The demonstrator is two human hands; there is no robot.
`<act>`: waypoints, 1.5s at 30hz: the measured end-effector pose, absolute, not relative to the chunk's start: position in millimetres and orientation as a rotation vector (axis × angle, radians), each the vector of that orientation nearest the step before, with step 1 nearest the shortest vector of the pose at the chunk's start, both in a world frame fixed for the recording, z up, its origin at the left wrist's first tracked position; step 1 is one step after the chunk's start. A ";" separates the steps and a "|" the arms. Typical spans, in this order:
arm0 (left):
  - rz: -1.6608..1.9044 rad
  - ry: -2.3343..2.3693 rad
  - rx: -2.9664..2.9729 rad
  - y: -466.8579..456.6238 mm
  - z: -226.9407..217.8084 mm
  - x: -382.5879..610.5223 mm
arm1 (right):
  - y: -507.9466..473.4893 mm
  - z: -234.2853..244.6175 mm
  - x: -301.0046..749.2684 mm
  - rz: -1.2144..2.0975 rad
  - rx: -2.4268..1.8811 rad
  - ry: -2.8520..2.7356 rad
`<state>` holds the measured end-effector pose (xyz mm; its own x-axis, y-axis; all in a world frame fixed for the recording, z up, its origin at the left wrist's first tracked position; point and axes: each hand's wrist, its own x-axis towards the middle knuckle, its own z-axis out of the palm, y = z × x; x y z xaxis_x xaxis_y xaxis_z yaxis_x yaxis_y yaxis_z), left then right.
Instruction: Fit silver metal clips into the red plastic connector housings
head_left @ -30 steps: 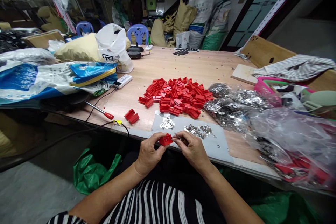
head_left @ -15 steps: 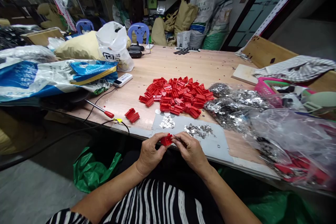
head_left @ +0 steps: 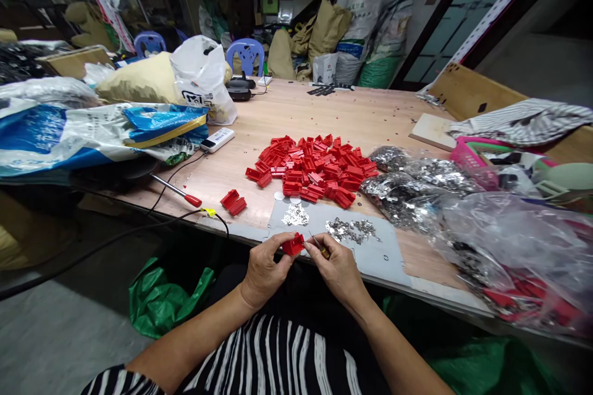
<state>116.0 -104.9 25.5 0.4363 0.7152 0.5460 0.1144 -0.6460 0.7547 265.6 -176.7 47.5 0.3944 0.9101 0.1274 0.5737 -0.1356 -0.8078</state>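
My left hand (head_left: 265, 266) grips a small red plastic part (head_left: 293, 244) just off the table's near edge. My right hand (head_left: 340, 269) holds a thin pointed tool (head_left: 317, 244) whose tip sits beside the red part. Past my hands, a grey sheet (head_left: 370, 248) on the table carries two small heaps of shiny metal pieces (head_left: 295, 216). Behind it lies a pile of several red plastic parts (head_left: 311, 168). Two more red parts (head_left: 233, 203) lie apart to the left.
Clear bags of metal pieces (head_left: 412, 188) and red parts (head_left: 514, 259) fill the right side. At left lie blue-white sacks (head_left: 92, 136), a red-handled tool (head_left: 178, 192), a black cable (head_left: 139, 231) and a white power strip (head_left: 217, 140). A green bag (head_left: 157, 302) sits under the table.
The red part in my left hand has turned slightly, and the tool in my right hand has tilted more upright. My hands stay in the same place.
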 end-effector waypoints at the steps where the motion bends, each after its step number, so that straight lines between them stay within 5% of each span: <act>1: 1.210 0.694 2.057 -104.9 25.4 116.2 | -176.0 46.9 264.3 0.514 -1.835 -1.255; 32: 1.201 0.559 2.222 -102.7 15.7 114.8 | -164.7 64.5 266.0 0.560 -2.099 -1.364; 45: 1.094 0.784 1.926 -96.5 23.4 114.7 | -161.2 56.0 271.3 0.607 -1.904 -1.369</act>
<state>114.7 -96.5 23.4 0.4413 0.7970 0.4123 0.1341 -0.5129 0.8479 271.3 -161.2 56.0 0.3304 0.9434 0.0275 0.6130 -0.1924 -0.7663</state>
